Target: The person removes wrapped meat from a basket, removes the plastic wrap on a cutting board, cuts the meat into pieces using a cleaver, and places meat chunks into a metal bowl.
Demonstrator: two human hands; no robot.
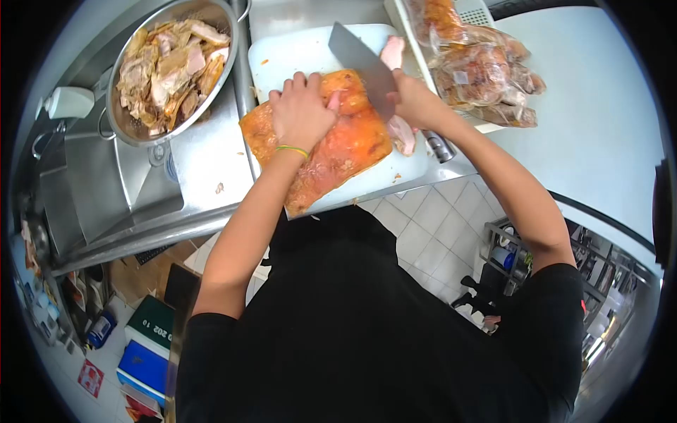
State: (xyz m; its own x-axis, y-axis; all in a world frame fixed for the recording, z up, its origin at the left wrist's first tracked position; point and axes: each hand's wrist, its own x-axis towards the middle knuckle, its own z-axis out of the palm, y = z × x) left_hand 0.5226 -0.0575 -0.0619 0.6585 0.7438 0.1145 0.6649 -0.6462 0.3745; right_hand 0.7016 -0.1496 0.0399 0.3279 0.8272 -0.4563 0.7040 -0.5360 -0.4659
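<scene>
From my remote seat, I see the left hand [303, 113] on the slab [345, 151], which lies on the cutting board [285, 53]. Right of it, my right hand [415, 102] holds the knife [358, 67] at the slab's edge. Left of the left hand sits the bowl [233, 53] with meat pieces [173, 74] inside; right of the right hand, the tray [410, 37] bears bagged meat [486, 74].

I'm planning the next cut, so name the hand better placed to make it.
Probably the right hand: it grips the cleaver, its blade at the edge of the meat slab. The left hand holds no tool and rests on the slab.
</scene>
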